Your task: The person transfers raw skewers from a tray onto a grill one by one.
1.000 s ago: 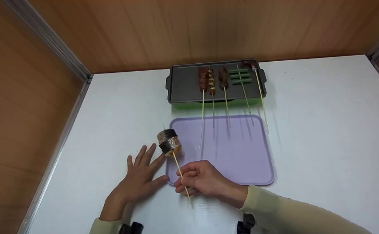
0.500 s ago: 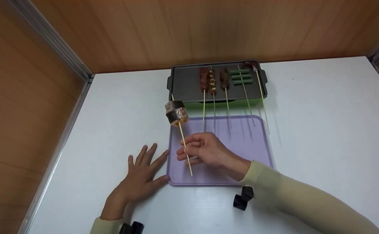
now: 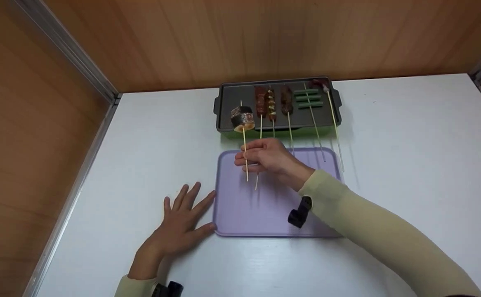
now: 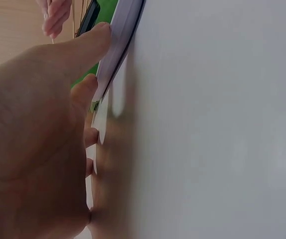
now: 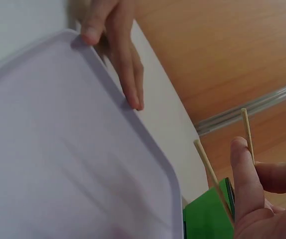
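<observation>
My right hand (image 3: 267, 159) pinches the stick of a skewer (image 3: 242, 119) threaded with thick chunks banded in black and silvery grey. In the head view its food end overlaps the front left of the dark grill plate (image 3: 230, 95), while the stick's lower end hangs over the purple tray (image 3: 240, 214). Fingers spread, my left hand (image 3: 178, 229) rests on the white table, its thumb and index fingertip at the tray's left edge. The left wrist view shows that thumb (image 4: 90, 47) against the tray's side. In the right wrist view, two stick ends (image 5: 245, 124) show by my right hand.
Several skewers lie on the grill plate, sticks jutting forward over the tray: red meat (image 3: 261, 101), a yellow-striped sausage (image 3: 271, 105), brown meat (image 3: 286, 99), green pieces (image 3: 308, 98) and a dark red curled piece (image 3: 319, 84). Wooden panels (image 3: 240, 37) stand behind and left.
My right hand has carried the banded skewer forward and slightly right, from beside the tray's left edge to the grill plate's front left. My left hand has stayed put.
</observation>
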`<act>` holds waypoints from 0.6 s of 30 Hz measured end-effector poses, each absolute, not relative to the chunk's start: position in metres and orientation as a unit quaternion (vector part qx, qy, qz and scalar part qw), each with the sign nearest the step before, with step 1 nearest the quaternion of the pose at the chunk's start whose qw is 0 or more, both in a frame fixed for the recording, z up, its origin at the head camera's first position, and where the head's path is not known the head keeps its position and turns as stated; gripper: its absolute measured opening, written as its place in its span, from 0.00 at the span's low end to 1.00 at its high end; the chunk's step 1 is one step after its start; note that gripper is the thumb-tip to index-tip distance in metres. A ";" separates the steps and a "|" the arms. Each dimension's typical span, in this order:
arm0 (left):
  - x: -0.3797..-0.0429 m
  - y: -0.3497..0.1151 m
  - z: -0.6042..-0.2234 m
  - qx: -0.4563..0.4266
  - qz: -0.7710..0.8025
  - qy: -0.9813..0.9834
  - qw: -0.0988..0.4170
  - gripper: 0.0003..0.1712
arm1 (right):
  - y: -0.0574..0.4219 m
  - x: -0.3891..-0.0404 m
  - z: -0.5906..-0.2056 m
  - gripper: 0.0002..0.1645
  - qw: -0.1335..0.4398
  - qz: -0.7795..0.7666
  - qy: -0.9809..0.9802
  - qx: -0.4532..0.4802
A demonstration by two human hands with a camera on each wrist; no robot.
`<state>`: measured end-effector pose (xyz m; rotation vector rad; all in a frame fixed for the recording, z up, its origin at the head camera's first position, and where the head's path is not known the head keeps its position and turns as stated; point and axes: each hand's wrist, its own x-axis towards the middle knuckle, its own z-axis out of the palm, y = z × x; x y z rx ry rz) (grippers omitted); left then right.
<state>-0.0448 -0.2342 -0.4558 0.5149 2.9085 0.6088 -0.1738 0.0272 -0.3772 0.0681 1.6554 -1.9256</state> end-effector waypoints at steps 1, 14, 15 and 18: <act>-0.045 -0.234 -0.456 0.171 0.201 0.963 0.063 0.41 | 0.027 -0.177 -0.377 0.17 0.297 -0.725 0.621 0.029; -0.045 -0.234 -0.453 0.172 0.203 0.962 0.062 0.41 | 0.022 -0.206 -0.374 0.22 0.309 -0.736 0.599 0.062; -0.045 -0.234 -0.453 0.171 0.203 0.962 0.063 0.41 | 0.022 -0.208 -0.374 0.23 0.311 -0.736 0.598 0.063; -0.045 -0.233 -0.453 0.171 0.204 0.962 0.063 0.41 | 0.022 -0.213 -0.374 0.25 0.316 -0.732 0.600 0.063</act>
